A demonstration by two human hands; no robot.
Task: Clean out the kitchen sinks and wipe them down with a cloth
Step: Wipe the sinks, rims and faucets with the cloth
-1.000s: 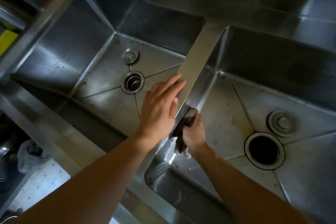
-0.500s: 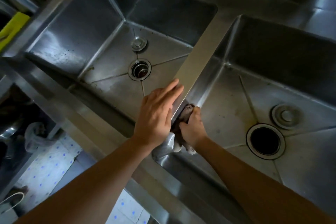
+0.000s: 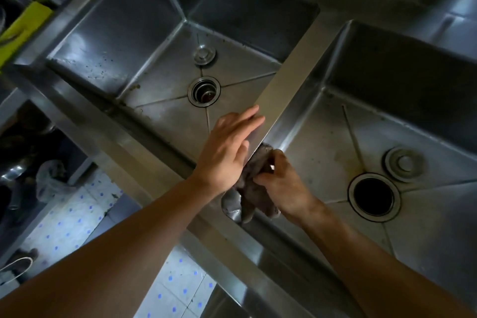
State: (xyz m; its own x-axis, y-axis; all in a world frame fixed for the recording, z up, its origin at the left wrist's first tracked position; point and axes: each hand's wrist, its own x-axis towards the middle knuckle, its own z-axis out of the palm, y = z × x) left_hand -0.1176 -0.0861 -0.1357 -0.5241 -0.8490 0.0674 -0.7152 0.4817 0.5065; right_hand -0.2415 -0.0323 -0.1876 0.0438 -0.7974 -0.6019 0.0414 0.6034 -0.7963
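Two steel sinks sit side by side, the left sink (image 3: 108, 41) and the right sink (image 3: 438, 240), split by a flat steel divider (image 3: 291, 80). My left hand (image 3: 224, 152) rests flat on the near end of the divider, fingers straight. My right hand (image 3: 281, 183) grips a dark grey cloth (image 3: 251, 188) and presses it against the right sink's left wall, just below the divider. Part of the cloth is hidden behind my left hand.
Each sink has an open drain, the left drain (image 3: 204, 91) and the right drain (image 3: 373, 196), with a loose stopper (image 3: 204, 55) in the left sink and another stopper (image 3: 404, 164) in the right. Grime specks mark the left sink's wall. A yellow item (image 3: 23, 28) lies far left. Tiled floor (image 3: 67, 217) shows below.
The view has drifted so the sinks sit higher and further right in frame. My right hand has shifted the cloth slightly along the sink wall. My left hand stays on the divider.
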